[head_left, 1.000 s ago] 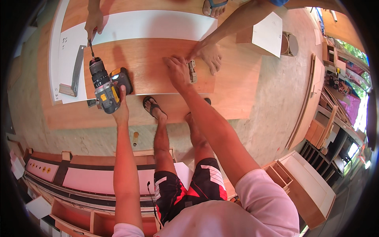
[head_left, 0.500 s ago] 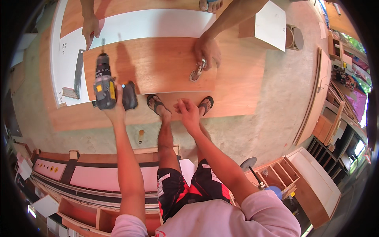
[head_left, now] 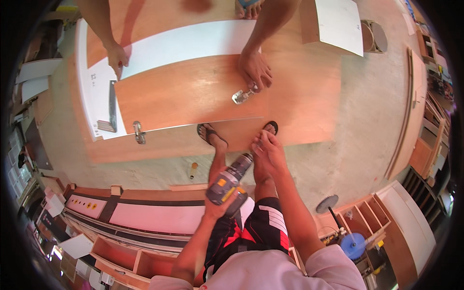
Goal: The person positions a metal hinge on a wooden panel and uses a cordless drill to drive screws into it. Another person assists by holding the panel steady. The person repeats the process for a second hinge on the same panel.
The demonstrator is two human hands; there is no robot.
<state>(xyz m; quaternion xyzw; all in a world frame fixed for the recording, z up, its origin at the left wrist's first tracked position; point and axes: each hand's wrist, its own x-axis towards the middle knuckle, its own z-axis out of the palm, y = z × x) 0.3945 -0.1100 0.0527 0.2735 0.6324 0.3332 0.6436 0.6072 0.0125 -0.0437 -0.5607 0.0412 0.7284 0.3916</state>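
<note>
My left hand (head_left: 220, 203) grips a black and yellow cordless drill (head_left: 227, 181), held low in front of my legs with the chuck pointing up and right. My right hand (head_left: 266, 150) is pinched just beyond the chuck; what it holds, if anything, is too small to make out. A wooden panel (head_left: 183, 96) lies ahead, with a metal hinge (head_left: 139, 132) at its near-left edge. A co-worker's hand (head_left: 256, 70) touches another hinge (head_left: 240, 96) on the panel; their other hand (head_left: 117, 58) is at the panel's far-left corner.
A white strip (head_left: 183, 41) and a metal square (head_left: 112, 106) lie by the panel on a larger plywood sheet (head_left: 304, 116). A wooden box (head_left: 336, 24) stands back right, boards (head_left: 408, 116) along the right, a long pink-topped bench (head_left: 154, 217) and wooden compartments (head_left: 367, 217) behind me.
The drill has swung down and right, away from the panel's left end toward my legs. My right hand has left the panel and moved right, near the chuck. The co-worker's hand now covers part of the hinge.
</note>
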